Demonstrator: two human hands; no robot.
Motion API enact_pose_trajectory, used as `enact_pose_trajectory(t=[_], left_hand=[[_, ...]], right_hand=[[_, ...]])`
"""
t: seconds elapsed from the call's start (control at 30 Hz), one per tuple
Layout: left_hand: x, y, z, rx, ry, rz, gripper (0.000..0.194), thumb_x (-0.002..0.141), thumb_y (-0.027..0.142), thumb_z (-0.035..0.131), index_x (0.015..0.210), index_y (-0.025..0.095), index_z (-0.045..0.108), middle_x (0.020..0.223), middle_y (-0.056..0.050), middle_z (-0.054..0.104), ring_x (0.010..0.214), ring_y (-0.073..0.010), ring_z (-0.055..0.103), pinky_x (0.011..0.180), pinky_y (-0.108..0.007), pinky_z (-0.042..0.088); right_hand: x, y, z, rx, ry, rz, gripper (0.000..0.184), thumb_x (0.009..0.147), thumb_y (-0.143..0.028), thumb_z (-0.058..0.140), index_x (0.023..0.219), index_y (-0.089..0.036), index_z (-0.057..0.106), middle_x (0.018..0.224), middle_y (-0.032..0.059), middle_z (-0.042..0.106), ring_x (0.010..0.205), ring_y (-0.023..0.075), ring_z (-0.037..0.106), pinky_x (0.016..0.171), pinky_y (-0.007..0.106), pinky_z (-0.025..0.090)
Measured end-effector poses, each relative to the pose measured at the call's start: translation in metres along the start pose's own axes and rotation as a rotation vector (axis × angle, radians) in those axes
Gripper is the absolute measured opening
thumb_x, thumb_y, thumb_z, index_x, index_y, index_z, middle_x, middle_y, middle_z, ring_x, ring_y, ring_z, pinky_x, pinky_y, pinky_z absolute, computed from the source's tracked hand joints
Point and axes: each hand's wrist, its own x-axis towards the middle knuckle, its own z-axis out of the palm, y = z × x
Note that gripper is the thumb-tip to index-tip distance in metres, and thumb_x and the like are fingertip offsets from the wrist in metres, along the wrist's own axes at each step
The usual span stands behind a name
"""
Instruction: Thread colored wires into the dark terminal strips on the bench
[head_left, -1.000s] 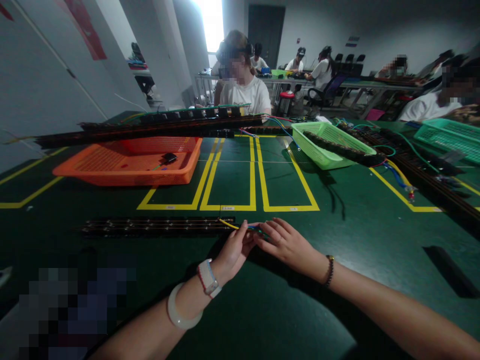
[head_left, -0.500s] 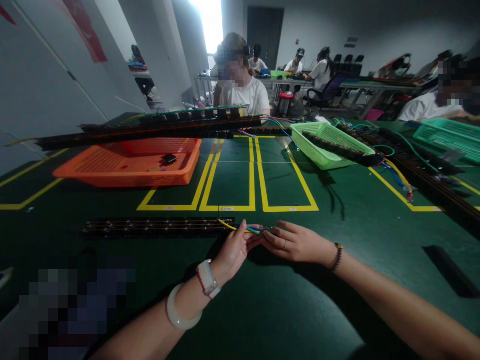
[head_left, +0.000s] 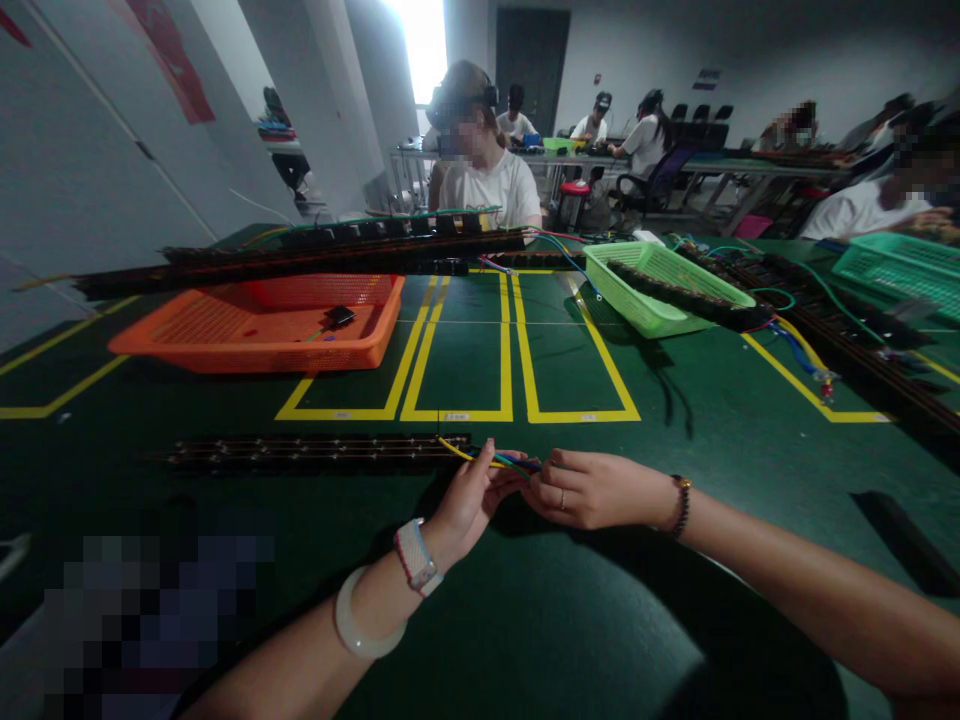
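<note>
A long dark strip [head_left: 315, 453] with rows of small parts lies flat on the green table in front of me. From its right end come thin coloured wires [head_left: 504, 461], yellow, green and blue. My left hand [head_left: 469, 500] pinches these wires just past the strip's end. My right hand [head_left: 592, 488] meets it from the right, fingers curled and closed on the same wire bundle. A watch and a pale bangle sit on my left wrist, a bead bracelet on my right.
An orange tray [head_left: 262, 325] with a small black part sits at the back left, and a green basket [head_left: 660, 290] holds a dark strip at the back right. More long strips [head_left: 300, 255] and cables lie across the far table. A person [head_left: 484, 165] sits opposite; others work behind.
My right hand has turned and curled from flat, spread fingers to a closed grip on the wires. My left hand has stayed in place.
</note>
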Motion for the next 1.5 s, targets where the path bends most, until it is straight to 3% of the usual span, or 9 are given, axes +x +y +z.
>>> enact_pose_trajectory(t=[0.23, 0.47, 0.6, 0.73, 0.87, 0.97, 1.17, 1.3, 1.5], left_hand=[[0.001, -0.001, 0.0, -0.031, -0.048, 0.01, 0.032, 0.087, 0.039, 0.056, 0.09, 0.008, 0.067, 0.094, -0.013, 0.069, 0.094, -0.022, 0.064, 0.091, -0.037, 0.046], [0.0, 0.001, 0.003, -0.056, -0.052, 0.02, 0.026, 0.088, 0.033, 0.055, 0.088, 0.009, 0.066, 0.102, -0.013, 0.068, 0.093, -0.0199, 0.064, 0.087, -0.033, 0.046], [0.0, 0.002, 0.004, -0.054, -0.044, 0.039, 0.025, 0.089, 0.031, 0.054, 0.088, 0.009, 0.066, 0.098, -0.013, 0.069, 0.087, -0.0183, 0.065, 0.084, -0.031, 0.047], [0.002, 0.0, 0.0, -0.049, -0.065, 0.042, 0.028, 0.089, 0.033, 0.053, 0.091, 0.008, 0.067, 0.101, -0.014, 0.068, 0.093, -0.0202, 0.064, 0.091, -0.034, 0.045], [0.002, -0.001, -0.002, -0.06, -0.095, 0.031, 0.029, 0.09, 0.033, 0.052, 0.092, 0.008, 0.066, 0.104, -0.014, 0.068, 0.093, -0.0207, 0.064, 0.09, -0.035, 0.046], [0.001, 0.0, 0.0, -0.066, -0.124, 0.023, 0.03, 0.091, 0.033, 0.051, 0.095, 0.008, 0.066, 0.105, -0.014, 0.067, 0.094, -0.0212, 0.064, 0.089, -0.035, 0.046], [-0.001, 0.003, 0.003, -0.062, -0.087, 0.01, 0.027, 0.091, 0.031, 0.05, 0.095, 0.009, 0.065, 0.107, -0.014, 0.067, 0.095, -0.0219, 0.064, 0.089, -0.036, 0.047], [0.0, 0.002, 0.003, -0.059, -0.067, 0.004, 0.028, 0.091, 0.03, 0.049, 0.098, 0.008, 0.065, 0.109, -0.015, 0.066, 0.1, -0.0217, 0.063, 0.093, -0.036, 0.045], [0.001, 0.001, 0.002, -0.049, -0.093, 0.021, 0.028, 0.091, 0.031, 0.05, 0.098, 0.008, 0.065, 0.111, -0.016, 0.065, 0.101, -0.0232, 0.062, 0.095, -0.038, 0.043]], right_hand=[[-0.01, -0.011, 0.005, -0.081, 0.113, 0.099, 0.024, 0.091, -0.012, 0.047, 0.11, -0.015, 0.061, 0.104, 0.0063, 0.068, 0.097, 0.0148, 0.06, 0.096, 0.031, 0.043], [-0.015, -0.048, 0.016, -0.086, 0.241, 0.382, 0.023, 0.088, -0.013, 0.054, 0.108, -0.018, 0.063, 0.108, 0.0052, 0.069, 0.1, 0.0142, 0.06, 0.063, 0.023, 0.042], [-0.012, -0.057, 0.018, -0.024, 0.307, 0.487, 0.022, 0.086, -0.013, 0.057, 0.106, -0.02, 0.063, 0.106, 0.0031, 0.069, 0.093, 0.015, 0.06, 0.068, 0.026, 0.044], [-0.007, -0.066, 0.026, 0.295, 0.382, 0.62, 0.015, 0.088, -0.01, 0.051, 0.1, -0.015, 0.059, 0.101, 0.008, 0.068, 0.097, 0.0179, 0.061, 0.08, 0.031, 0.049], [0.001, -0.08, 0.036, 0.718, 0.47, 0.999, 0.012, 0.088, -0.014, 0.052, 0.099, -0.019, 0.054, 0.092, 0.005, 0.064, 0.083, 0.0124, 0.061, 0.072, 0.024, 0.051], [0.01, -0.086, 0.038, 1.067, 0.518, 1.257, 0.021, 0.084, -0.023, 0.061, 0.103, -0.021, 0.052, 0.099, 0.0051, 0.06, 0.09, 0.0144, 0.06, 0.079, 0.028, 0.051], [0.028, -0.096, 0.03, 1.765, 0.894, 1.528, 0.036, 0.076, -0.027, 0.072, 0.099, -0.023, 0.044, 0.097, -0.0005, 0.056, 0.091, 0.0122, 0.058, 0.085, 0.028, 0.048], [0.037, -0.106, 0.017, 2.222, 1.009, 1.623, 0.029, 0.08, -0.03, 0.069, 0.092, -0.02, 0.045, 0.089, -0.0004, 0.059, 0.088, 0.0122, 0.061, 0.089, 0.03, 0.046], [0.046, -0.109, 0.011, 2.522, 0.868, 1.622, 0.032, 0.076, -0.03, 0.072, 0.094, -0.013, 0.052, 0.082, 0.0028, 0.062, 0.073, 0.0092, 0.061, 0.075, 0.023, 0.048]])
